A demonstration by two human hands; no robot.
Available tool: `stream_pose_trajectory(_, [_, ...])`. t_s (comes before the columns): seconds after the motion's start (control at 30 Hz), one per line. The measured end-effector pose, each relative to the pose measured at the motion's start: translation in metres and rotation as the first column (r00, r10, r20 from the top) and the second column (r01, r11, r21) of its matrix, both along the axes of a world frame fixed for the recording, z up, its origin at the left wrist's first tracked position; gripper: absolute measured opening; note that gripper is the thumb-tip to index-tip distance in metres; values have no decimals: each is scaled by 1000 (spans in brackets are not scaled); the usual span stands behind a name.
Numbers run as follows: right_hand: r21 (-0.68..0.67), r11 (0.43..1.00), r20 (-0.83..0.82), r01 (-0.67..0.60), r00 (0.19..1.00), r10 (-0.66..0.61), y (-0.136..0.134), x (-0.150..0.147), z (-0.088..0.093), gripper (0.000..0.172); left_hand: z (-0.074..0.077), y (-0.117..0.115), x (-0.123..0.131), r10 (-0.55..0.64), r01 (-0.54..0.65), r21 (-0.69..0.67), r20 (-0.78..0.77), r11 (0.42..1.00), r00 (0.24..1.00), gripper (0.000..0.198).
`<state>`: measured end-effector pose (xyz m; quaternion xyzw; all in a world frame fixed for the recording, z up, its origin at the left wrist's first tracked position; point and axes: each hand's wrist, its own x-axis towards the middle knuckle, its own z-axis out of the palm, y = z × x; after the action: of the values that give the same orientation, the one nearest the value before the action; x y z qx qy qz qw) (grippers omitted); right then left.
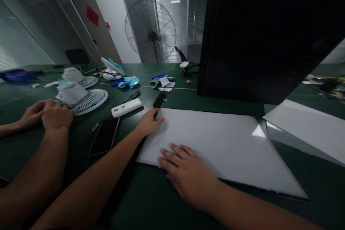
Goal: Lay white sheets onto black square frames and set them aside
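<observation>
A flat white panel (215,136) with dark edges lies on the green table, and a bright reflection shows near its right end. At its far left corner is my left hand (147,123), the thumb stretched over the white surface and the index finger along the left edge; its other fingers are mostly hidden. My right hand (188,172) rests palm down with spread fingers on the panel's near edge, toward the left. Neither hand appears to grip the panel. Left of my left hand lie a dark-screened phone (105,136) and a white power bank (127,107).
Another person's clasped hands (55,115) rest at the left, by white fan parts (90,102). Behind the panel a large black monitor (264,43) stands. White sheets (309,125) lie right. Blue fan blades (128,82) and masks (163,81) lie farther back.
</observation>
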<state>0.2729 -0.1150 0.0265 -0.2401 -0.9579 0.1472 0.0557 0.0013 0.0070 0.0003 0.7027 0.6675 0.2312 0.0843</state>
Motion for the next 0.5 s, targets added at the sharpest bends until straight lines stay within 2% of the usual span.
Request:
stream_pose_trajectory(0.17, [-49, 998, -8, -43, 999, 42, 3, 6, 2, 58, -1, 1, 1, -33, 34, 19, -24, 999, 999, 59])
stream_pose_trajectory(0.23, [-11, 999, -3, 53, 999, -53, 12, 20, 3, 61, -1, 0, 0, -45, 46, 17, -31, 999, 999, 58])
stream_pose_trajectory(0.3, [88, 970, 1, 228, 974, -229, 30, 49, 1, 64, 1, -1, 0, -50, 50, 1, -47, 999, 998, 57])
stream_pose_trajectory(0.37, [225, 878, -17, 422, 903, -429, 57, 94, -4, 69, 1, -2, 0, -45, 45, -15, -68, 999, 997, 53])
stream_pose_trajectory(0.43, [339, 717, -39, 610, 770, -637, 87, 151, -11, 76, 1, -3, 0, -35, 34, -17, -83, 999, 996, 52])
stream_pose_trajectory(0.47, [384, 618, -53, 686, 684, -727, 101, 183, -17, 81, 1, -3, 1, -28, 27, -11, -86, 1000, 996, 52])
stream_pose_trajectory(0.5, [405, 566, -35, 718, 631, -775, 113, 215, -23, 85, 1, -3, 1, -23, 23, -5, -88, 1000, 996, 53])
